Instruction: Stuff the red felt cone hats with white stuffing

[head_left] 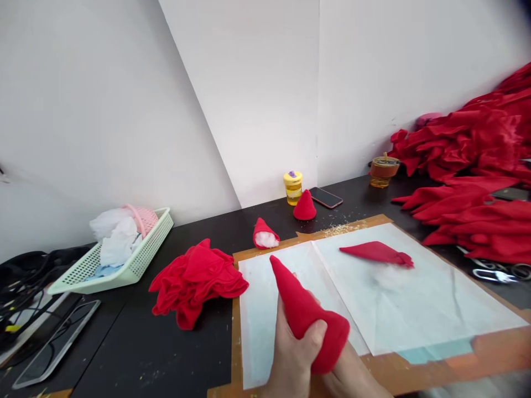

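A red felt cone [309, 309] is held up over the white sheets, its tip pointing up and left. My left hand [292, 351] wraps round its side, thumb across the front. From the lower right my right hand [348, 373] meets the wide end of the cone; its fingers are hidden, inside or behind the felt. Another red cone [375, 252] lies flat on the right sheet beside a tuft of white stuffing [390, 276]. Beyond the sheets, a cone with stuffing showing at its opening [265, 235] lies on its side. A filled-looking cone [305, 206] stands upright.
Red felt pieces [199, 282] are heaped left of the board [237, 331]. Larger red piles [468, 138] fill the right side, with scissors [495, 275] near them. A pale green basket [141, 265], a yellow-lidded jar [292, 188], a phone [326, 198] and a cup [384, 170] stand around.
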Demonstrator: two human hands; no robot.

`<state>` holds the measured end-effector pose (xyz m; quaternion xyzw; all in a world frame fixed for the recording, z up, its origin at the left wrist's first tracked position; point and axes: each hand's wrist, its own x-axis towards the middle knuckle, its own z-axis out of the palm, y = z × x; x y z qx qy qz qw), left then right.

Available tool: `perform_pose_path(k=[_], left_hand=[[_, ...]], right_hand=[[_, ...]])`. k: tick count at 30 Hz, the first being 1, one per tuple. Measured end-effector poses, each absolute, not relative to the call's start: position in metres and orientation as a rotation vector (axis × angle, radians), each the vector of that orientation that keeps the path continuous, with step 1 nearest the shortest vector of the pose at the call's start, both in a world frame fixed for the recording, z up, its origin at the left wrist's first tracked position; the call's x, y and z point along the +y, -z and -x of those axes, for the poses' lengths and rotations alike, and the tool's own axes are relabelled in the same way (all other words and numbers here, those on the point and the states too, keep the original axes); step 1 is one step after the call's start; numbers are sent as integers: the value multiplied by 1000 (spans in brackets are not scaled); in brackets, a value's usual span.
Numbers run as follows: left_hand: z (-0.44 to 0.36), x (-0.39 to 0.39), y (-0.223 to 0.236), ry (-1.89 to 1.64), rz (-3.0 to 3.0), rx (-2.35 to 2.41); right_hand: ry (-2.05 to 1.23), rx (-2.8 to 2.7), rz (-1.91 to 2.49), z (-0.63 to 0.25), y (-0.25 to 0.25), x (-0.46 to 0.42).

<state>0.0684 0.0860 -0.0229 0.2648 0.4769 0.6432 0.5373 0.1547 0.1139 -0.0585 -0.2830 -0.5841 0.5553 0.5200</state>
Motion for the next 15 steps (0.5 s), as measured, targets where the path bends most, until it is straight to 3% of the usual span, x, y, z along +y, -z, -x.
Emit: perform_pose_path(k=[7, 15], left_hand=[[-76, 95, 15, -1559, -387, 1158], [-57, 100, 9, -1559, -362, 973]], right_hand=[[-1206, -1421, 890, -165, 78, 114], [-468, -1847, 701, -183, 75, 113]])
